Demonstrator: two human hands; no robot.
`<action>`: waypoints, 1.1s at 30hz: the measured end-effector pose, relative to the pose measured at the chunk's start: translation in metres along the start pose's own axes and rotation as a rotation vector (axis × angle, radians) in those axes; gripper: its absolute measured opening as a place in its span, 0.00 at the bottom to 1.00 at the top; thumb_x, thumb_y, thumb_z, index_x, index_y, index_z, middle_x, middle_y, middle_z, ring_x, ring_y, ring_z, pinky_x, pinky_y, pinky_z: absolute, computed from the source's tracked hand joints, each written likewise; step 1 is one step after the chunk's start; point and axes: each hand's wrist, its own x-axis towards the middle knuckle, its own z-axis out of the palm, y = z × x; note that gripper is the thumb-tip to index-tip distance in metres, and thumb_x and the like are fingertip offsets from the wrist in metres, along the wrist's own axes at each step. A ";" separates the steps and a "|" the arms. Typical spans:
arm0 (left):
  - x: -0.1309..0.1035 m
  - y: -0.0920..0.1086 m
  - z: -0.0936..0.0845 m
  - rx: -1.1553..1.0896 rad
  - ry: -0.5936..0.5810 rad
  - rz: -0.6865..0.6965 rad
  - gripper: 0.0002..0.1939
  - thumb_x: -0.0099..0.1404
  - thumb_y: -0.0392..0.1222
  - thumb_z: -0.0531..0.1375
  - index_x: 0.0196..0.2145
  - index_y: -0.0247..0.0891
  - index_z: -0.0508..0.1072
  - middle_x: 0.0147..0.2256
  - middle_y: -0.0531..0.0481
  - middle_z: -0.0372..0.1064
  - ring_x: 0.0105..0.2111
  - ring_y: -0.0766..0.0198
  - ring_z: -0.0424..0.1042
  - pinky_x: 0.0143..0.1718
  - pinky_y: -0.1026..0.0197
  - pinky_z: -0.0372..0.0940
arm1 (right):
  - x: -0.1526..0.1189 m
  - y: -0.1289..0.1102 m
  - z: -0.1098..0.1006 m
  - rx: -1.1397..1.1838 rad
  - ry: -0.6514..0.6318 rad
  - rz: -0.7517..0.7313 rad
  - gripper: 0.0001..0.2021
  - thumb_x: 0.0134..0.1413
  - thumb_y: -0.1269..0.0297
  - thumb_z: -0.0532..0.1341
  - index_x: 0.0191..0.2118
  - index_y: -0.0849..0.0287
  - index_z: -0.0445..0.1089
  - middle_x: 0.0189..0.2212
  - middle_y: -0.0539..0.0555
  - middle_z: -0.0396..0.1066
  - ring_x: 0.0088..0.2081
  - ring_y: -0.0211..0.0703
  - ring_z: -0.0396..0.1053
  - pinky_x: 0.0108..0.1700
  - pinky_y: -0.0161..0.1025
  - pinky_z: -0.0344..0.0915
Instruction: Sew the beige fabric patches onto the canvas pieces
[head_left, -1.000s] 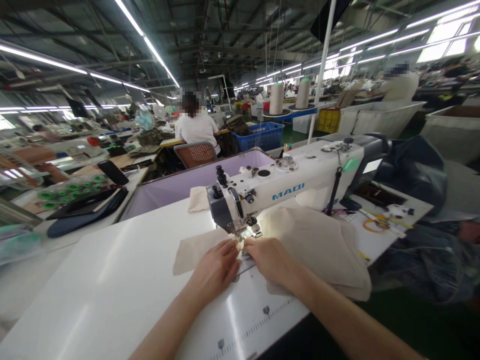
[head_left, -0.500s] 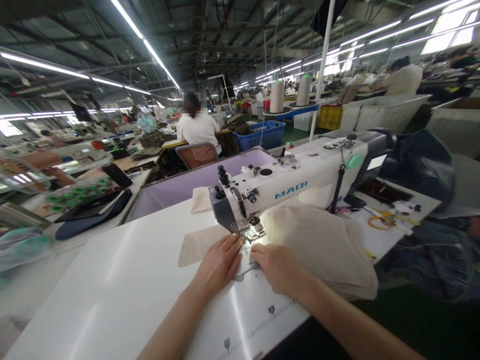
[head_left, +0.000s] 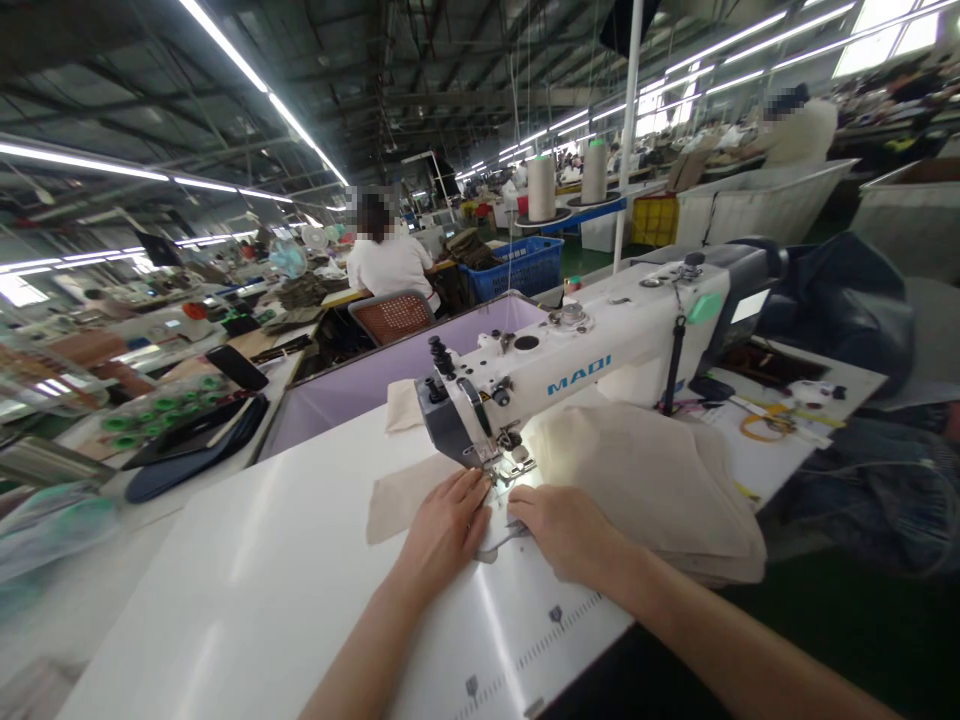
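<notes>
A white sewing machine (head_left: 577, 375) lit at its needle stands on the white table. My left hand (head_left: 444, 522) lies with its fingers stretched out, the tips just left of the presser foot (head_left: 516, 464). Behind that hand a beige fabric piece (head_left: 401, 497) spreads over the table and passes out of sight under the machine head. My right hand (head_left: 566, 530) is closed, its fingertips down on the plate in front of the foot; what they pinch, if anything, is hidden. Beside it, under the machine arm, lies a stack of beige fabric (head_left: 645, 480).
Another small beige piece (head_left: 405, 407) lies behind the machine head. Scissors with orange handles (head_left: 766, 425) rest at the right. A lilac-lined bin (head_left: 337, 390) adjoins the table's far edge. Beyond it a person in white (head_left: 390, 265) sits near a blue basket (head_left: 517, 270).
The view has shifted slightly, so the scene sits a little differently. Both hands stay by the presser foot, with no clear movement relative to the machine.
</notes>
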 end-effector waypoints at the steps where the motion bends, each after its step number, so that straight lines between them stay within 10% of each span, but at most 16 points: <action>1: 0.000 0.002 -0.001 0.009 -0.002 -0.007 0.18 0.75 0.42 0.51 0.58 0.36 0.71 0.58 0.41 0.71 0.58 0.51 0.69 0.59 0.46 0.68 | 0.000 0.000 0.001 -0.001 0.003 0.002 0.11 0.60 0.76 0.58 0.45 0.59 0.73 0.43 0.56 0.74 0.40 0.47 0.73 0.40 0.39 0.65; 12: -0.016 0.058 -0.014 -0.015 -0.054 -0.027 0.15 0.71 0.36 0.54 0.53 0.38 0.73 0.52 0.42 0.73 0.51 0.50 0.71 0.52 0.47 0.73 | -0.020 -0.008 0.008 0.042 0.037 0.024 0.12 0.66 0.76 0.54 0.46 0.60 0.73 0.45 0.55 0.75 0.41 0.46 0.72 0.39 0.38 0.64; 33: -0.009 0.040 -0.011 0.086 -0.053 -0.027 0.15 0.72 0.40 0.55 0.52 0.35 0.73 0.52 0.40 0.74 0.50 0.48 0.73 0.47 0.47 0.74 | -0.002 -0.002 -0.002 -0.035 0.019 0.002 0.09 0.66 0.74 0.56 0.41 0.59 0.73 0.42 0.53 0.75 0.40 0.47 0.72 0.36 0.38 0.64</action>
